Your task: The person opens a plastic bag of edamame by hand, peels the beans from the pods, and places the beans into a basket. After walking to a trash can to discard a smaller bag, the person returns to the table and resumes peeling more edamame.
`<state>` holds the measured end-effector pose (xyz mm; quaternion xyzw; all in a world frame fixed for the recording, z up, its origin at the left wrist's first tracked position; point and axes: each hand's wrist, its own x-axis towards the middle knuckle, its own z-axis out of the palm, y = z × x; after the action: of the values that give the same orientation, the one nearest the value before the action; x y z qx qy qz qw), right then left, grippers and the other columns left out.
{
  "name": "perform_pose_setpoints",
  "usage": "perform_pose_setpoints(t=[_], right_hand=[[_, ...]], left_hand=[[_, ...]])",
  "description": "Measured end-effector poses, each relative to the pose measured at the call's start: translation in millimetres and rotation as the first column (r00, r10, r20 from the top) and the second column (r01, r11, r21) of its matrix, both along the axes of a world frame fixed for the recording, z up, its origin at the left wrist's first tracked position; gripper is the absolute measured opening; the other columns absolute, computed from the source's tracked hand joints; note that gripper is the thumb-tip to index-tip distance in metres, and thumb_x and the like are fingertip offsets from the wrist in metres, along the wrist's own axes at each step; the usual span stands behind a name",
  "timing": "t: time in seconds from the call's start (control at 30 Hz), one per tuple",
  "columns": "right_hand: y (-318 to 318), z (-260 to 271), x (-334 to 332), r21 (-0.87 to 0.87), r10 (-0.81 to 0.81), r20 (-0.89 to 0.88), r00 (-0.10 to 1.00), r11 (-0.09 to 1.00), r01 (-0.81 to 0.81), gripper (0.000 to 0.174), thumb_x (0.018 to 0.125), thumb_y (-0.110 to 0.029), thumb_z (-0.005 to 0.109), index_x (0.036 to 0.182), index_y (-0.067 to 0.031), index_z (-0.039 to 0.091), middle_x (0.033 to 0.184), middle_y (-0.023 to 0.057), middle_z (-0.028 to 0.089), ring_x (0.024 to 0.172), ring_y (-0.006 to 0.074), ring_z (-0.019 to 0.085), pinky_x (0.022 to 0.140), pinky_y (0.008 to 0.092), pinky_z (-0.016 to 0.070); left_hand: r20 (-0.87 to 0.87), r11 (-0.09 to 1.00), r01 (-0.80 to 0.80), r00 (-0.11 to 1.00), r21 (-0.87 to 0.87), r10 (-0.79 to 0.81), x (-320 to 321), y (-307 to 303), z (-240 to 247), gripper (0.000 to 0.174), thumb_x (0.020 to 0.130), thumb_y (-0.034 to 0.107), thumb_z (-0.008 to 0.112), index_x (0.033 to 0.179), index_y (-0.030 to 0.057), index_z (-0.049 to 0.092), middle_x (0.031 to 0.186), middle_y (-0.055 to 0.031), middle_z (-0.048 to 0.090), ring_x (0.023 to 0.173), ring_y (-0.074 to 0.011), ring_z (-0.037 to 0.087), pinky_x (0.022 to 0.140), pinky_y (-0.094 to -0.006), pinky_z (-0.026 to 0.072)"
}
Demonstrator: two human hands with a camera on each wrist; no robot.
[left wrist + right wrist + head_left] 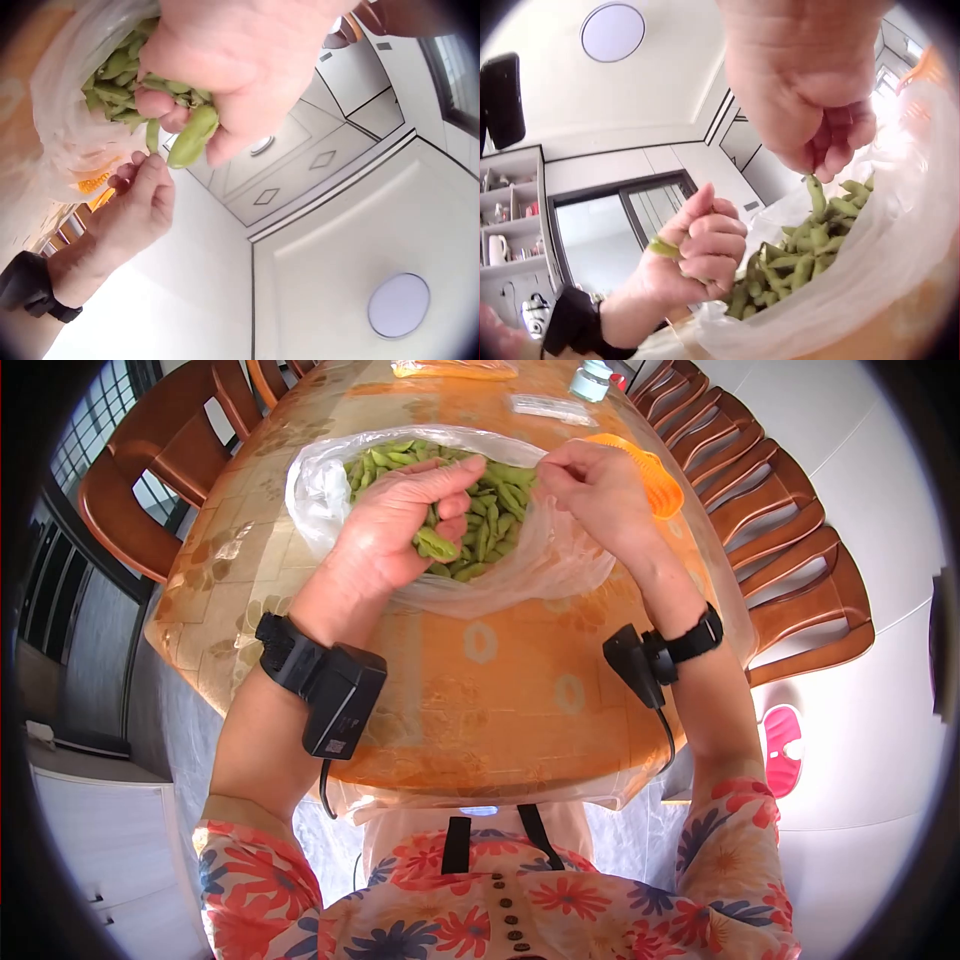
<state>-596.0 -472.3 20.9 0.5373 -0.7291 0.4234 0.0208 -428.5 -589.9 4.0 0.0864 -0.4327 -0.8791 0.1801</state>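
Observation:
A white plastic bag (312, 500) stands spread wide on the table, heaped with green edamame pods (495, 525). Over its left half, my left hand (385, 520) grips several pods, and one plump pod (193, 139) sticks out past the fingers. My right hand (605, 490) is above the bag's right side. Its thumb and fingertips pinch the tip of a single pod (816, 196), which hangs down over the heap in the right wrist view. The left wrist view has the right fingertips close below the pods in the left hand.
An orange plastic basket (655, 485) lies just behind the right hand. Farther back on the patterned table cover (480, 710) are a clear flat packet (552, 408), a pale blue jar (591, 380) and an orange package (455, 368). Wooden chairs (790, 550) line both sides.

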Motion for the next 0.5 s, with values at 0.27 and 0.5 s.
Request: perform_pose_setpoints(t=[0.27, 0.5], right_hand=[[15.3, -2.3, 34.2, -0.184, 0.248, 0.704, 0.665, 0.969, -0.167, 0.014, 0.085, -0.016, 0.055, 0.087, -0.0023, 0.058, 0.076, 0.0049, 0.063, 0.058, 0.0096, 0.055, 0.052, 0.0224, 0.043], [15.6, -17.0, 37.7, -0.205, 0.312, 0.874, 0.373, 0.932, -0.298, 0.017, 0.086, -0.022, 0.056, 0.086, -0.0055, 0.058, 0.077, 0.003, 0.061, 0.06, 0.0075, 0.053, 0.052, 0.0203, 0.0418]], left_hand=[[0.063, 0.958, -0.109, 0.99, -0.266, 0.13, -7.2, 14.7, -4.6, 0.019, 0.081, 0.024, 0.064, 0.084, 0.0059, 0.058, 0.058, 0.0031, 0.047, 0.048, -0.009, 0.043, 0.044, -0.0236, 0.0328], [0.02, 0.94, -0.157, 0.985, -0.304, 0.171, -6.4, 18.8, -1.4, 0.018, 0.079, 0.022, 0.066, 0.087, 0.0061, 0.06, 0.059, 0.0022, 0.049, 0.047, -0.0082, 0.044, 0.044, -0.0223, 0.0329]])
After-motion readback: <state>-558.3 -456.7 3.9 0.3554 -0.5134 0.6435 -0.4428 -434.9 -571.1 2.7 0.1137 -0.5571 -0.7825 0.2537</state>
